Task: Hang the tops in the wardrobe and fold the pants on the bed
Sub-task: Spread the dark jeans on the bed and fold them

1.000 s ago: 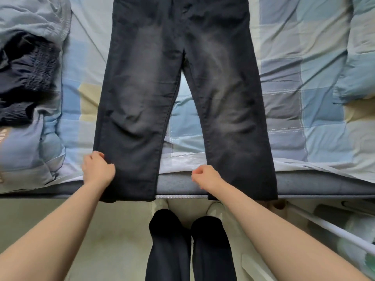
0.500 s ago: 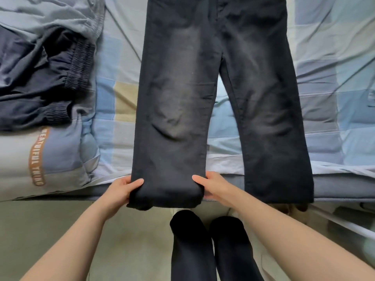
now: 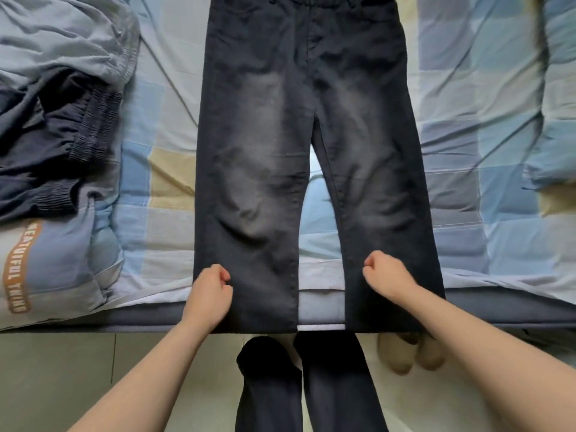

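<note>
Head view, clothes pile [image 3: 59, 145] left of jeans [image 3: 299, 151]

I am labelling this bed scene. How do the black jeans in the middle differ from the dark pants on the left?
The black jeans lie spread flat, legs apart, hems over the bed edge; the dark pants lie crumpled in a heap. The jeans look faded at the thighs; the pants have ribbed elastic bands. Both rest on the bed.

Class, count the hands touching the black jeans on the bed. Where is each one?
2. The left hand rests on the jeans' left leg near the hem; the right hand on the right leg.
</note>
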Demonstrator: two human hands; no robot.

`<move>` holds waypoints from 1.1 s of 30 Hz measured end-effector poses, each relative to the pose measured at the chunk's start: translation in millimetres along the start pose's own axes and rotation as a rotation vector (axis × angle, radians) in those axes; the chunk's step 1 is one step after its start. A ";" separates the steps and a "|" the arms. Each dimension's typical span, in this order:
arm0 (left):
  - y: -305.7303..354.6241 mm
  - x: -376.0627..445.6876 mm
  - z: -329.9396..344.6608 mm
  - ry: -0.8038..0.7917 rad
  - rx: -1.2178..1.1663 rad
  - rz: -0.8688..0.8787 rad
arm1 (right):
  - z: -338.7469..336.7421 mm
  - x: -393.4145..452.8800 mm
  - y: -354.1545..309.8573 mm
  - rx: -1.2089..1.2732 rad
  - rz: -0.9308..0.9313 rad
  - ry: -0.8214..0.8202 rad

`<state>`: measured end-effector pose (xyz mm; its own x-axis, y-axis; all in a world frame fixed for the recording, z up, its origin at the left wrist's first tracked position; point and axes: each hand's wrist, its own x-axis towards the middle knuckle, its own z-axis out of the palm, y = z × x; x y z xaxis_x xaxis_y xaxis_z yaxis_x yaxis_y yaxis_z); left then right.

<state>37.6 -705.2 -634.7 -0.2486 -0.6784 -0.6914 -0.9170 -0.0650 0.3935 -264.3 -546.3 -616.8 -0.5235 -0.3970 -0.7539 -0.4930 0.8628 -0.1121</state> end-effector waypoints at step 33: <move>332.2 45.4 177.7 -0.335 -0.150 0.031 | -213.4 210.4 2.3 0.974 0.053 -0.077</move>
<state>-333.7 -627.6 -643.0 -0.3867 -0.4061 -0.8280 -0.8577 -0.1717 0.4847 -523.8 -694.7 -637.5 -0.4650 -0.3583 -0.8096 0.3379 0.7734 -0.5364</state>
